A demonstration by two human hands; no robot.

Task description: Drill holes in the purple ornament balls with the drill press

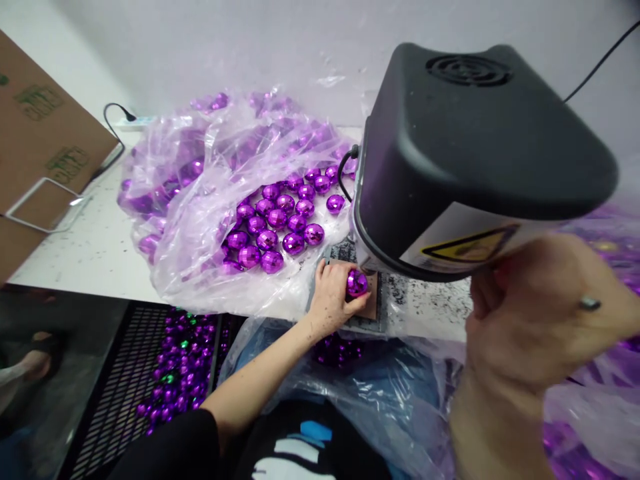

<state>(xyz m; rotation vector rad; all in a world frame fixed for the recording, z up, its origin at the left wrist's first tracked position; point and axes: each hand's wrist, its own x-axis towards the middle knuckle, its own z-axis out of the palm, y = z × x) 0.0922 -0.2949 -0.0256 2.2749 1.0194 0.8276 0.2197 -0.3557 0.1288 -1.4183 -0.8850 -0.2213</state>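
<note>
1. Fingers of the left hand (330, 293) close around a shiny purple ball (357, 283), thumb on the near side, just below the black machine (480, 147) at the counter (110, 230).
2. Beneath that hand lies a brown pad (371, 308) on a flat plate (373, 326), near the counter's front edge.
3. Raised at right, the right hand (550, 313) curls its fingers at the lower side of the machine; they are partly hidden, and whether they grip anything cannot be told.
4. Yellow and black, a warning triangle (467, 245) marks the white label on the machine's side, above a dark lower rim.
5. Faceted purple balls (277, 218) spill loose at the mouth of a clear plastic bag (185, 260), left of the machine, with more seen through the film behind them.
6. Black flecks dot the counter on both sides of the plate.
7. Below the counter, a black mesh crate (133, 333) holds small purple balls and a few green ones, while clear plastic (400, 380) drapes across the person's lap.
8. At far left stands a brown carton (30, 153) with green print, a cable (119, 143) beside it; a bystander's foot (37, 360) shows below.
</note>
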